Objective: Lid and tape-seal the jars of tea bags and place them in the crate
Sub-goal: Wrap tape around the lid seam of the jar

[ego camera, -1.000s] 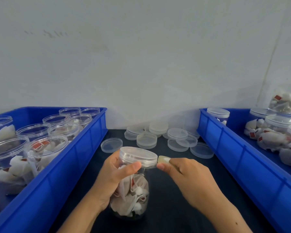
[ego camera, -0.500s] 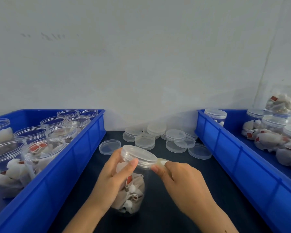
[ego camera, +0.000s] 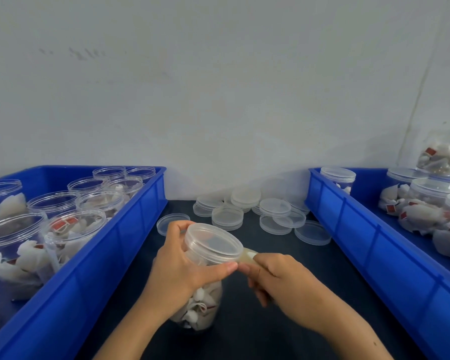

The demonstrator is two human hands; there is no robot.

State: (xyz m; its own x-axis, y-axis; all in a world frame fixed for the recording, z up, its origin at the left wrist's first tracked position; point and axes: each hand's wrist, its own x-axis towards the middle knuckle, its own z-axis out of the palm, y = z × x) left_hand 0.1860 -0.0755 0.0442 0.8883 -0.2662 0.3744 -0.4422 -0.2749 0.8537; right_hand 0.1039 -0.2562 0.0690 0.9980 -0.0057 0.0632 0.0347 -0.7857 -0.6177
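Clear plastic jar of tea bags [ego camera: 200,307] with a translucent round lid [ego camera: 213,242] on top stands tilted near the front middle of the dark bench [ego camera: 283,341]. My left hand [ego camera: 182,271] grips it just under the lid, thumb pressed to the rim. My right hand [ego camera: 283,279] pinches a strip of pale tape [ego camera: 248,255] touching the lid's edge. Loose translucent lids [ego camera: 244,211] lie at the back edge, between the left blue plastic crate [ego camera: 102,255] of open jars and the right blue plastic crate [ego camera: 369,245] of lidded ones.

The clear jar [ego camera: 202,305] of tea bags [ego camera: 200,307] leans, its lid [ego camera: 213,242] on, tape [ego camera: 248,255] at the rim. Blue crate [ego camera: 374,242] sits right.
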